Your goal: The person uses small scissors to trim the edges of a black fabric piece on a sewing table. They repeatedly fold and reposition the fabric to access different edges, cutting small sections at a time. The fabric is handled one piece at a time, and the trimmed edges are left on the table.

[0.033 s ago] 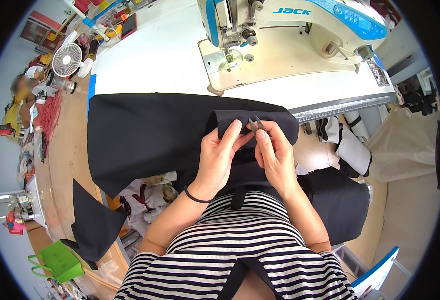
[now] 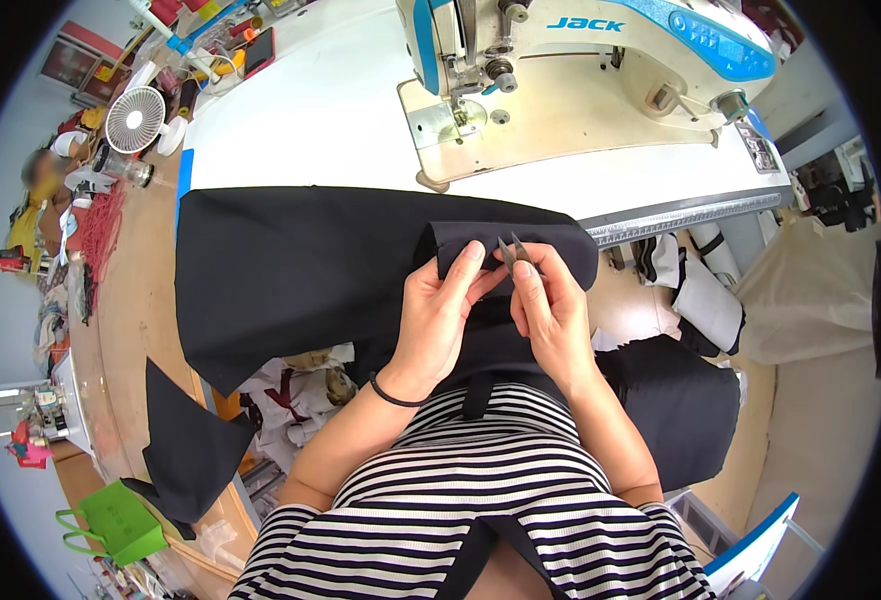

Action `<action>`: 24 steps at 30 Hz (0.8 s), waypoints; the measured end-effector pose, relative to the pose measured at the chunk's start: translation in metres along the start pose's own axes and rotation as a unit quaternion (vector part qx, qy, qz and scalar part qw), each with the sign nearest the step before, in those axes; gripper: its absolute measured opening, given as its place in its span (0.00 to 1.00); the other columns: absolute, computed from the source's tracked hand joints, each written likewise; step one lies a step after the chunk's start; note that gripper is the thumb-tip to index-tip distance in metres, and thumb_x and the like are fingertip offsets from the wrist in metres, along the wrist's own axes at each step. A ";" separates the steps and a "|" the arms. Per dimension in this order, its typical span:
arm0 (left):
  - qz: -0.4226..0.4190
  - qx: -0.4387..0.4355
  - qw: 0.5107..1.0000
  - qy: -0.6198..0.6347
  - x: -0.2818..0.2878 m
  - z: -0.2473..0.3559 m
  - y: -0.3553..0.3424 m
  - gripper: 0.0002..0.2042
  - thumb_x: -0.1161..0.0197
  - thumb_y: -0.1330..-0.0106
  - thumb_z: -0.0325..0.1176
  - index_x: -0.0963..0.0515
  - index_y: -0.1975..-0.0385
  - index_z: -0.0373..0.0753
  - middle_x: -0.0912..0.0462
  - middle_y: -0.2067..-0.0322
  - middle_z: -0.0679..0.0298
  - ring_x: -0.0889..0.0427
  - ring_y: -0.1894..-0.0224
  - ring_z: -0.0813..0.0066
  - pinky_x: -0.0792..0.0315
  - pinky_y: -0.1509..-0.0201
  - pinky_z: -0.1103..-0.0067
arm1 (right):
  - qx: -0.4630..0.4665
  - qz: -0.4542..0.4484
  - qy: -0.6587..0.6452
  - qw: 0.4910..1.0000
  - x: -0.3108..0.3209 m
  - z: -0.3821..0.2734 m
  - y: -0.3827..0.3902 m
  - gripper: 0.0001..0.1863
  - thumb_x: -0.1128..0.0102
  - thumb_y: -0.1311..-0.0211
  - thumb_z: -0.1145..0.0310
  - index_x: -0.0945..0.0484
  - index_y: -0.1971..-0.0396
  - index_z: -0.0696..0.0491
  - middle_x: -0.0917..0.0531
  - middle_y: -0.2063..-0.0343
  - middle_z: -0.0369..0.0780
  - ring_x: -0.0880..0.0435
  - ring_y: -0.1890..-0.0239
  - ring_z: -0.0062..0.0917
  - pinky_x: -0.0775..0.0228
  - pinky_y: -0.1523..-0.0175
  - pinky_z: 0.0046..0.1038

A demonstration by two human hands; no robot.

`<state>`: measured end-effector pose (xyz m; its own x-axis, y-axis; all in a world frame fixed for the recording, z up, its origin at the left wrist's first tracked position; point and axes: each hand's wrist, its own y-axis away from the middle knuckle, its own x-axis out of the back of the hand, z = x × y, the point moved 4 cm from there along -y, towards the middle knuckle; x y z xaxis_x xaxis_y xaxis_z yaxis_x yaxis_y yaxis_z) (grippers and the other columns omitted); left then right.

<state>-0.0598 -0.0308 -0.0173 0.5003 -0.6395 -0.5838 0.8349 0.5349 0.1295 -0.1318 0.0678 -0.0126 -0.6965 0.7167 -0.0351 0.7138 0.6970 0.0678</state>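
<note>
Pinched between the fingers of my left hand (image 2: 438, 315) is a folded edge of black fabric (image 2: 310, 280), part of a large piece spread over the table's front edge and down toward my lap. My right hand (image 2: 550, 315) grips small metal thread snips (image 2: 513, 258), blades pointing up and apart, against the folded fabric just right of my left thumb. A black band circles my left wrist. Above the fabric stands a white and blue sewing machine (image 2: 590, 110) on the white table (image 2: 290, 120).
A small fan (image 2: 137, 128), spools and red threads clutter the left side. Black fabric (image 2: 670, 410) is piled right of me, near white rolls (image 2: 705, 300). A green bag (image 2: 120, 520) sits lower left, a loose black piece (image 2: 185, 450) above it. A ruler strip (image 2: 690, 215) runs along the table edge.
</note>
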 end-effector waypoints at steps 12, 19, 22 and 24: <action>-0.011 -0.005 1.000 -0.013 -0.002 0.000 0.002 0.10 0.51 0.32 0.32 0.25 0.59 0.33 0.22 0.58 0.60 0.23 0.55 0.72 0.29 0.45 0.72 | 0.008 0.005 -0.051 0.999 0.000 0.001 -0.001 0.11 0.57 0.31 0.66 0.28 0.60 0.57 0.36 0.89 0.27 0.42 0.87 0.08 0.51 0.82 0.14; 0.001 0.002 1.000 0.030 0.005 0.000 -0.001 0.08 0.51 0.32 0.30 0.24 0.65 0.36 0.21 0.65 0.64 0.22 0.58 0.73 0.28 0.45 0.67 | 0.032 0.101 0.035 0.994 0.026 -0.002 -0.009 0.12 0.45 0.38 0.69 0.29 0.56 0.56 0.37 0.86 0.26 0.45 0.82 0.07 0.53 0.77 0.13; 0.004 -0.005 0.999 0.041 0.007 0.002 -0.002 0.09 0.51 0.32 0.30 0.24 0.72 0.37 0.21 0.69 0.66 0.20 0.62 0.75 0.27 0.47 0.67 | -0.019 0.092 0.038 0.995 0.030 0.012 -0.019 0.09 0.45 0.38 0.69 0.27 0.62 0.57 0.36 0.85 0.25 0.45 0.82 0.08 0.52 0.77 0.14; -0.003 0.002 1.000 0.003 0.010 -0.003 -0.004 0.11 0.50 0.33 0.30 0.24 0.76 0.37 0.22 0.73 0.67 0.21 0.66 0.77 0.26 0.48 0.67 | -0.011 0.094 0.027 0.995 0.030 0.013 -0.020 0.08 0.45 0.39 0.68 0.27 0.66 0.57 0.35 0.85 0.25 0.44 0.81 0.08 0.52 0.77 0.14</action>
<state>-0.0584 -0.0376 -0.0260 0.4947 -0.6389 -0.5892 0.8383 0.5295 0.1296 -0.1664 0.0753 -0.0276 -0.5538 0.8319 0.0341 0.8307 0.5493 0.0899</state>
